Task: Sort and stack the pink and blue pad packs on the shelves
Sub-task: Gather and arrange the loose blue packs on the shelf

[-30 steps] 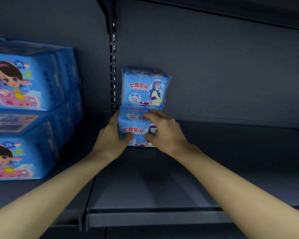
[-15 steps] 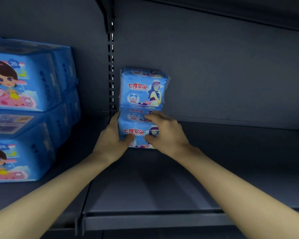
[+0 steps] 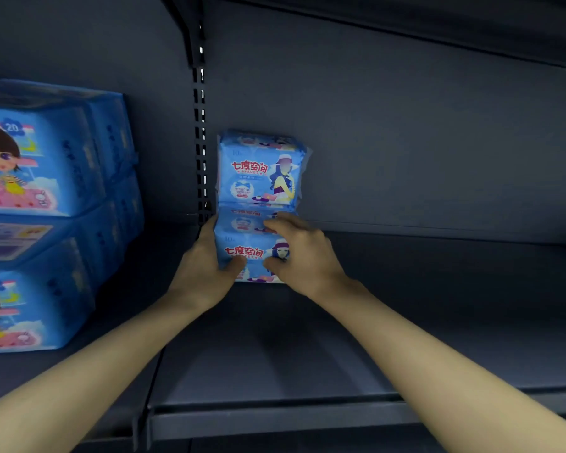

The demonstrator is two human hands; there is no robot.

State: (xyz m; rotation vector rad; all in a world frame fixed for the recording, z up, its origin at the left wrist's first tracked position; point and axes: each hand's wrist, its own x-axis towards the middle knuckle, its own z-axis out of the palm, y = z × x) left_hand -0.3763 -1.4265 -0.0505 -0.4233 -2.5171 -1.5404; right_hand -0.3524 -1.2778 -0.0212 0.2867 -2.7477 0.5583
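A small blue pad pack stands on the grey shelf near its back left corner. My left hand grips its left side with the thumb across the front. My right hand holds its right side, fingers curled over the top edge. A second small blue pad pack sits directly on top of it, against the back wall. No pink packs show.
Large blue pad packs are stacked two high on the neighbouring shelf bay to the left. A slotted upright post separates the bays. The shelf's front lip runs below my arms. An upper shelf overhangs at top right.
Both hands have pushed the lower blue pack slightly deeper onto the shelf. The view has drifted a little, shifting the left stacks leftward.
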